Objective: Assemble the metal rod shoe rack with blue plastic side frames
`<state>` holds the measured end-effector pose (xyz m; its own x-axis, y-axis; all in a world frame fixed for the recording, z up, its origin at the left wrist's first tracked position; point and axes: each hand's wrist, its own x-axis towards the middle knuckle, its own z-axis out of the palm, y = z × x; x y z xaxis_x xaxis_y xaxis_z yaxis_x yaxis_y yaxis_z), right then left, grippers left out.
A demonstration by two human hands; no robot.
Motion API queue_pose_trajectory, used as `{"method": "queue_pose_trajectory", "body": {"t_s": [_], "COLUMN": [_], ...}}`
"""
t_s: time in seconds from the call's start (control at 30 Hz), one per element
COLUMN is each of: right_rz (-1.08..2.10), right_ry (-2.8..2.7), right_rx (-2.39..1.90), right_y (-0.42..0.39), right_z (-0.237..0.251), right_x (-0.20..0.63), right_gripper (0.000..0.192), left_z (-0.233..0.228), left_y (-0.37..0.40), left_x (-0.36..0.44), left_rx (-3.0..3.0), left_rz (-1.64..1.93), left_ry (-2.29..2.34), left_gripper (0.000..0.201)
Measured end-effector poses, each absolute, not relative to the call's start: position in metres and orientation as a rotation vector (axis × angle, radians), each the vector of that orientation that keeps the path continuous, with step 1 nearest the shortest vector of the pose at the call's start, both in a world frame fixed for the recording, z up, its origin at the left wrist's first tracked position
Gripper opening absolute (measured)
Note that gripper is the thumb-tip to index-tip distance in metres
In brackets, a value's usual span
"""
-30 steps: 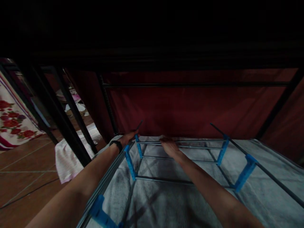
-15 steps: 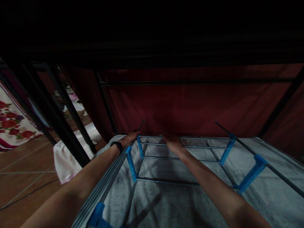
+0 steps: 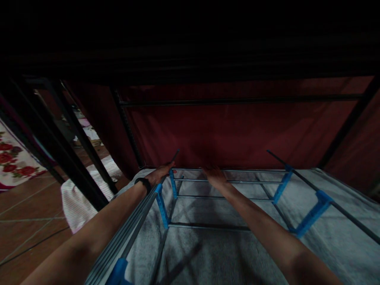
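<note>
A rack of grey metal tubes [image 3: 204,226] and blue plastic connectors [image 3: 162,206] lies on a grey blanket [image 3: 204,253]. At the rack's far left corner, my left hand [image 3: 161,173] is closed around the far blue connector [image 3: 173,185], beside an upright tube end. A dark band [image 3: 144,184] circles my left wrist. My right hand [image 3: 215,177] reaches over the rack and grips the far cross tube [image 3: 252,171] left of its middle; its fingertips are partly hidden. Several loose-looking tubes [image 3: 118,241] run side by side under my left forearm.
Dark metal bed posts [image 3: 80,126] stand at left, and a dark frame hangs low overhead. A red curtain [image 3: 237,134] closes the far side. A striped cloth [image 3: 78,206] drapes onto the tiled floor [image 3: 29,221], where a cable [image 3: 35,245] runs.
The view has shifted slightly, so the scene sits a little further left. Both hands keep their places on the rack; a left fingertip now shows past the connector.
</note>
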<state>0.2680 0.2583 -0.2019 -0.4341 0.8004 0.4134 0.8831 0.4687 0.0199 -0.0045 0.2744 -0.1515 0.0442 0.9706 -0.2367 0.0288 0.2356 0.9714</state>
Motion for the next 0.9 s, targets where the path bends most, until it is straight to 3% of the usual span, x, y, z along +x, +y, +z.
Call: {"method": "queue_pose_trajectory", "body": {"t_s": [0.27, 0.63, 0.9], "right_rz": [-0.263, -0.283, -0.160], "right_ry": [-2.401, -2.379, -2.393], "right_rx": [-1.413, -1.410, -1.451], "right_y": [0.259, 0.259, 0.255], "right_z": [-0.200, -0.202, -0.194], "right_x": [0.270, 0.270, 0.265], "right_gripper": [0.051, 0.049, 0.045], "left_z": [-0.153, -0.157, -0.141], "left_y": [0.280, 0.280, 0.265], "left_x": [-0.004, -0.006, -0.004], "left_rx": [1.047, 1.071, 1.215], "left_rz": [0.984, 0.927, 0.853], "left_ry": [1.359, 1.277, 1.275], "left_gripper": [0.037, 0.055, 0.046]}}
